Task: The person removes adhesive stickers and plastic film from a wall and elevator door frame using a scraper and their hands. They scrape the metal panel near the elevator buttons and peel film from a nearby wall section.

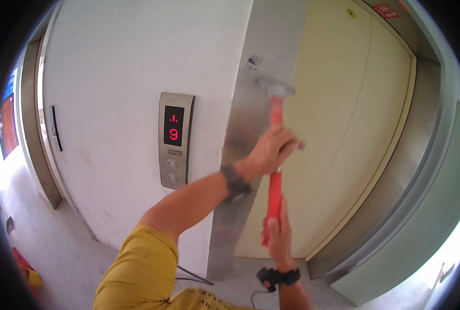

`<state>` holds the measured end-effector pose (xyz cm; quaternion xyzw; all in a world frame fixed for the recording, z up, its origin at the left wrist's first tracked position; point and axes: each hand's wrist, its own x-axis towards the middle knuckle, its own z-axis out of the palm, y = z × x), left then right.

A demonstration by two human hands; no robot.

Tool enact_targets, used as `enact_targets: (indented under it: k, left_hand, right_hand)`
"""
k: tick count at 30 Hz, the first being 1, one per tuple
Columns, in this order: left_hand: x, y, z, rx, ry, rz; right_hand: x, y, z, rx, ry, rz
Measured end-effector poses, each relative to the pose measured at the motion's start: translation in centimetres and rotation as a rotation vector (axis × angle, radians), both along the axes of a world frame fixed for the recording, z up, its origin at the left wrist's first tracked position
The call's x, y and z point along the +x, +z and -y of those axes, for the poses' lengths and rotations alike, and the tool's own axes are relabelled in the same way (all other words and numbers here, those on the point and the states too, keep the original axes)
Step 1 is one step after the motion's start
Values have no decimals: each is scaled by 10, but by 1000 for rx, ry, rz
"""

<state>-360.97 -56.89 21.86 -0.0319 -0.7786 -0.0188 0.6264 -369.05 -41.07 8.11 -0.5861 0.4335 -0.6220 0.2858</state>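
Observation:
A red-handled T-shaped tool (275, 186), perhaps a scraper or squeegee, stands nearly upright in front of a stainless steel elevator door frame (249, 116). Its wide grey head is blurred and overlaps the steel, below a torn sticker residue (254, 64). My left hand (273, 149) closes round the upper handle, just below the head; a small blurred tip shows beside its fingers. Lower down, my right hand (278, 236) grips the handle's bottom end. Whether the head touches the steel cannot be told.
A call panel (175, 139) with a lit red display is on the white wall (109, 116). Cream elevator doors (330, 128) stand shut at the right. Black cable (195, 279) lies on the floor. Red and yellow items (30, 275) are at lower left.

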Motion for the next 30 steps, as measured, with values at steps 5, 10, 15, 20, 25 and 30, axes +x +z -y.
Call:
enact_targets:
  k: [5, 10, 15, 20, 25, 30]
  left_hand:
    - [15, 4, -1, 134, -4, 53]
    - [14, -5, 2, 35, -4, -1]
    - [12, 14, 8, 48, -21, -23]
    - [23, 30, 5, 88, -15, -22]
    - [15, -15, -3, -15, -22, -46]
    - [34, 41, -4, 191, -79, -23]
  right_hand:
    - [12, 17, 1, 37, -10, -18]
    - [7, 6, 5, 36, -13, -44]
    - [12, 23, 9, -34, -31, -83]
    - [20, 42, 12, -1, 0, -36]
    - [14, -7, -5, -9, -25, -83]
    - [26, 48, 6, -19, 25, -15]
